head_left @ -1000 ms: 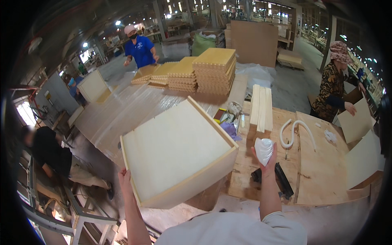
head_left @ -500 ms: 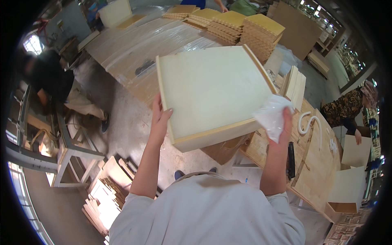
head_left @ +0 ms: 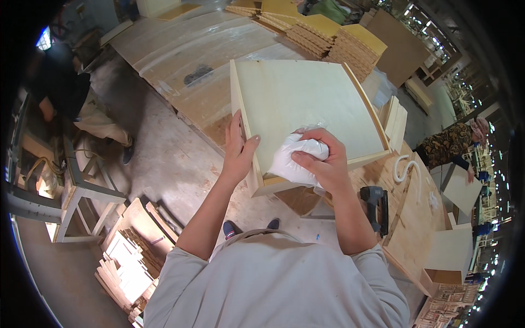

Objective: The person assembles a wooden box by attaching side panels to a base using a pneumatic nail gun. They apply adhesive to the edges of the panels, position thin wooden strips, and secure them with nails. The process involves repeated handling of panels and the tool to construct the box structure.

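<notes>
**Two hands on a wooden box**

A person in dark clothes bends at the far left. The left hand grips the left edge of the flat, pale wooden box, fingers curled round it. The box tilts up, its open frame stretching away from the person. The right hand is clenched on a crumpled white cloth, pressed to the box's near edge. A black nail gun lies on the plywood bench to the right.
</notes>
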Demonstrator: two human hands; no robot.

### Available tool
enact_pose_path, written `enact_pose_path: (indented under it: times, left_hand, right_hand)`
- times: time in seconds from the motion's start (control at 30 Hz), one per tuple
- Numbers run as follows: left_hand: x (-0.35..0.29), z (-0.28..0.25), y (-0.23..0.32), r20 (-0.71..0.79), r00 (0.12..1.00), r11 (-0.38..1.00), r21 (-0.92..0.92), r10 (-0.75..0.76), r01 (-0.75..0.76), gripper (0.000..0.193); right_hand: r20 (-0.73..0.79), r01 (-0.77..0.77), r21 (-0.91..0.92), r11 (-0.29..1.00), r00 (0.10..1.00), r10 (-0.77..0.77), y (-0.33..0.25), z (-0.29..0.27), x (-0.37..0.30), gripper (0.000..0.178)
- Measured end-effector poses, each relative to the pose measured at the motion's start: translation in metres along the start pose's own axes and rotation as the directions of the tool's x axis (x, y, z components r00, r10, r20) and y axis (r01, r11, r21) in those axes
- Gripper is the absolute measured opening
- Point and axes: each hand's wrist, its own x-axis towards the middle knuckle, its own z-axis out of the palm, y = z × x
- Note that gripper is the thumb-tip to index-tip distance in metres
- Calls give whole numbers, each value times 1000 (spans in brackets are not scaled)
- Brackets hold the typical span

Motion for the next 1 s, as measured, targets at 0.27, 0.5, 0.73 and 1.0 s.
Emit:
enact_pose_path:
  times: [0.27,0.5,0.73,1.0]
  left_hand:
    - [-1,-1,1,3,1000,1000,-10,7,-7,72]
    - [0,0,4,11,1000,997,-73,-14,15,70]
    - [0,3,16,-4,1000,997,-83,5,-5,68]
    - [-2,6,20,-46,997,992,-111,-67,62,73]
  right_hand:
    - [-37,30,-171,985,999,-36,-2,4,0,23]
    - [-139,41,-238,970,987,-76,-3,-31,-5,21]
    - [-221,66,-291,955,966,-134,2,-88,-13,19]
    - [-360,-1,-292,957,926,-109,4,-158,-20,19]
